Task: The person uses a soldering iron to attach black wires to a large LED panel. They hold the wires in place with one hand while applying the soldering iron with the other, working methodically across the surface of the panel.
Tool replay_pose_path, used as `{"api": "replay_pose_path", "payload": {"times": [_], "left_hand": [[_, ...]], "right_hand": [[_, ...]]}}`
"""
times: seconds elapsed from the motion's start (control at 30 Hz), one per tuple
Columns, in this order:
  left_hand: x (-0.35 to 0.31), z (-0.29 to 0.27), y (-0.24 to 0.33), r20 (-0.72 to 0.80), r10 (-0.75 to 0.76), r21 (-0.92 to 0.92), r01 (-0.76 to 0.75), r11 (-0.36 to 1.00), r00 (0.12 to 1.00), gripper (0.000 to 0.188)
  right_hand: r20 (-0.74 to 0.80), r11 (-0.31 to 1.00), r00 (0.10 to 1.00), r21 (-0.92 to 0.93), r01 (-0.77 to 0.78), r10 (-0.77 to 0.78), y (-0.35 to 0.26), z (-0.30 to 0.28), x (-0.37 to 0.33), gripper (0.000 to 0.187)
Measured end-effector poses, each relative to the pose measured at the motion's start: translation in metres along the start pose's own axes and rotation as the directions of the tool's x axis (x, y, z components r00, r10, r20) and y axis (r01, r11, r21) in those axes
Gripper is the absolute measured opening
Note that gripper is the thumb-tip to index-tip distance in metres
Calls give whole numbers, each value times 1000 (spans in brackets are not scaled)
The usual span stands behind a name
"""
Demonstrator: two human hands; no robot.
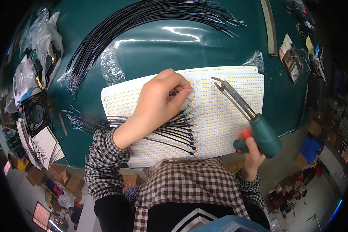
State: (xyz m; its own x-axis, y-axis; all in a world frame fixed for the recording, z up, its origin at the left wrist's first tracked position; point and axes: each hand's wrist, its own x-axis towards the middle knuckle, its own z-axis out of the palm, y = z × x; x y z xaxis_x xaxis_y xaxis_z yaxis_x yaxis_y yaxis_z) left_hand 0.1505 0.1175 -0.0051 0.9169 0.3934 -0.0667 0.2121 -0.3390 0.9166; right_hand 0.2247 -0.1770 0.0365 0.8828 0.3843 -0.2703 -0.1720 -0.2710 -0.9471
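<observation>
A white LED board (236, 135) dotted with rows of small yellowish LEDs lies in front of me on the green table. My left hand (158, 96) is over its upper middle, thumb and fingertips pinched on the end of a black cable, most of which the hand hides. Below that hand, several black cables (176, 129) run across the board's left half, their stripped ends lined up near its middle strip. My right hand (253, 156) grips a green soldering gun (266, 135). The gun's metal tip points up and left, just right of the pinched fingers; whether it touches the board I cannot tell.
A thick bundle of black cables (120, 29) curves across the far table (150, 58). Clear plastic bags (46, 36) and a black fan (35, 112) lie at the left. A metal strip (269, 27) and a worn packet (291, 58) sit at the far right.
</observation>
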Motion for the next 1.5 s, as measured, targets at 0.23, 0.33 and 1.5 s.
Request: {"api": "replay_pose_path", "payload": {"times": [0.23,0.33,1.5], "left_hand": [[2,6,2,-56,10,80,-6,997,998,8],[2,4,3,-46,11,68,-8,998,999,8],[4,6,1,-46,-9,129,15,991,999,8]], "right_hand": [[14,1000,1000,6,-21,21,2,1,-3,41],[40,999,999,45,-9,7,4,1,-3,38],[121,997,993,82,-10,0,9,-3,-6,37]]}}
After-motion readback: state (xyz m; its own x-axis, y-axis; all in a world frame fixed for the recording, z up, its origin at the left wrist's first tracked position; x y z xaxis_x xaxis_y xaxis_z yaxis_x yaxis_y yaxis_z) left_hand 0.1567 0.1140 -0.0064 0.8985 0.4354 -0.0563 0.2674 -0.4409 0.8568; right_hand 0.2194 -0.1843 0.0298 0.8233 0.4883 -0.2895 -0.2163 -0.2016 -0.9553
